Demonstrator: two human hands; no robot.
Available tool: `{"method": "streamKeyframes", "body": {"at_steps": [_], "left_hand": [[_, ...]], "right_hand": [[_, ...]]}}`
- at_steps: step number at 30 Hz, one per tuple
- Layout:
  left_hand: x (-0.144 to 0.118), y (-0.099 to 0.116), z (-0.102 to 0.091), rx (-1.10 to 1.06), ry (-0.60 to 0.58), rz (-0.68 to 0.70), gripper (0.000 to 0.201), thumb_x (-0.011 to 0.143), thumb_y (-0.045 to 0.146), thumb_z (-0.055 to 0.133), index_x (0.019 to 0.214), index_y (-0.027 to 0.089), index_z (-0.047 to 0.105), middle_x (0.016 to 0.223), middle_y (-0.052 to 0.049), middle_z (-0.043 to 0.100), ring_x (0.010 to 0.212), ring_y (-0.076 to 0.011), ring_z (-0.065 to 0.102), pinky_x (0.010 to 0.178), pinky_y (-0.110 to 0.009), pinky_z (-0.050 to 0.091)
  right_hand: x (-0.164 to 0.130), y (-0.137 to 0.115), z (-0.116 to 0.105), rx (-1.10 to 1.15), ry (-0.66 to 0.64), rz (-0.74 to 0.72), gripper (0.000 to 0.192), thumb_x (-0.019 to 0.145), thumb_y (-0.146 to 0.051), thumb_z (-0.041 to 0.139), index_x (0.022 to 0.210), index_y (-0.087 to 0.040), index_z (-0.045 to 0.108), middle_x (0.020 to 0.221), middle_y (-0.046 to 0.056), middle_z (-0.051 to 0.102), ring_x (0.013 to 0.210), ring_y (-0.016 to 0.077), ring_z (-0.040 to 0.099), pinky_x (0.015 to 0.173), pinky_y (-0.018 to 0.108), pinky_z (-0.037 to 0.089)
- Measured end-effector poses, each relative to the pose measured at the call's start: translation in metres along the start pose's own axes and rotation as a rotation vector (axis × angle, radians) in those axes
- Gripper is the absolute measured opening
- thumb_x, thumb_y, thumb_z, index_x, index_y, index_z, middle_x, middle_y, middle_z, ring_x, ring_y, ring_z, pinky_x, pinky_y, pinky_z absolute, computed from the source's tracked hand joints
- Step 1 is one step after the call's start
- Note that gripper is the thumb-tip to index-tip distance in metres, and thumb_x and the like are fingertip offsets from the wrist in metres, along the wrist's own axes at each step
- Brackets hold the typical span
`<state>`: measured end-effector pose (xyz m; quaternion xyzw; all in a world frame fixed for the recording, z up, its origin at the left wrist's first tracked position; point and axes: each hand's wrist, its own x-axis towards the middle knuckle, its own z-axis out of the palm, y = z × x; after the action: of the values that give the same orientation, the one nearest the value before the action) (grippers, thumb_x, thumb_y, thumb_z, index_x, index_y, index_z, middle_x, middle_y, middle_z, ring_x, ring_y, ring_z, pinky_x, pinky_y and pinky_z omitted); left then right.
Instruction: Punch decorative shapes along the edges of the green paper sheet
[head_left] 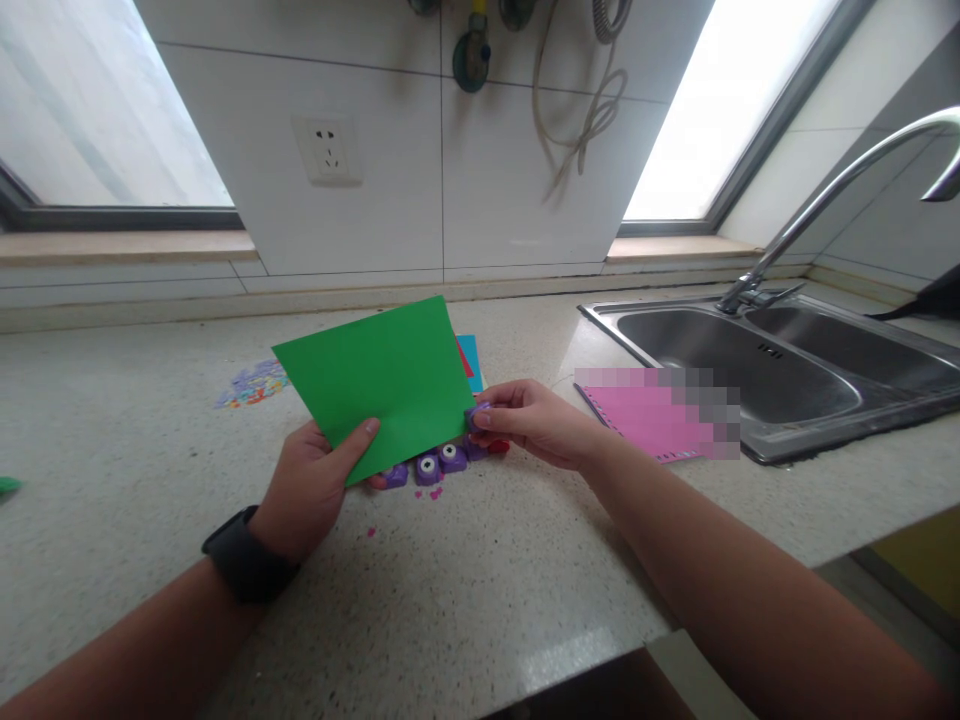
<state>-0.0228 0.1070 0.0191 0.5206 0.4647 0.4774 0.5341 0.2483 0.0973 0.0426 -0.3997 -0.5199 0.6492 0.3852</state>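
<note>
My left hand (319, 478) grips a sheet of green paper (382, 385) by its near left corner, thumb on top, and holds it tilted above the counter. At the sheet's right edge, my right hand (525, 422) pinches a small purple craft punch (475, 416), which touches the paper's corner. Several more purple punches (427, 469) with white round tops lie in a row under the near edge of the sheet. A red piece (498, 447) shows below my right fingers. Blue paper (471, 360) and some red paper are partly hidden behind the green sheet.
Small multicoloured paper cutouts (255, 384) are heaped on the left of the speckled counter (150, 440). Pink scraps (431, 493) lie near the punches. On the right, a pink notebook (637, 415), partly pixelated, rests beside a steel sink (739, 360). A green object (9, 485) sits at the far left.
</note>
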Motion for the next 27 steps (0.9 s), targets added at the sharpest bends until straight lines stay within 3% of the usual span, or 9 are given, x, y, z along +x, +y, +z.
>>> {"method": "streamKeyframes", "body": {"at_steps": [20, 27], "left_hand": [[-0.0002, 0.0013, 0.0019, -0.024, 0.000, -0.009, 0.030, 0.081, 0.035, 0.078, 0.100, 0.014, 0.070, 0.093, -0.008, 0.077, 0.053, -0.0159, 0.067, 0.048, -0.028, 0.061], [-0.0007, 0.0014, 0.0001, 0.016, -0.006, -0.001, 0.031, 0.082, 0.038, 0.078, 0.097, 0.013, 0.068, 0.082, -0.007, 0.077, 0.048, -0.0160, 0.066, 0.047, -0.027, 0.059]], "right_hand": [[0.0008, 0.0010, -0.0002, -0.083, 0.014, -0.032, 0.033, 0.076, -0.041, 0.086, 0.085, -0.011, 0.073, 0.076, 0.004, 0.069, 0.065, 0.0102, 0.061, 0.060, 0.023, 0.046], [-0.0009, -0.0008, 0.0008, -0.102, -0.006, -0.034, 0.033, 0.076, -0.040, 0.086, 0.082, -0.011, 0.073, 0.074, 0.005, 0.070, 0.061, 0.0093, 0.060, 0.057, 0.022, 0.047]]}}
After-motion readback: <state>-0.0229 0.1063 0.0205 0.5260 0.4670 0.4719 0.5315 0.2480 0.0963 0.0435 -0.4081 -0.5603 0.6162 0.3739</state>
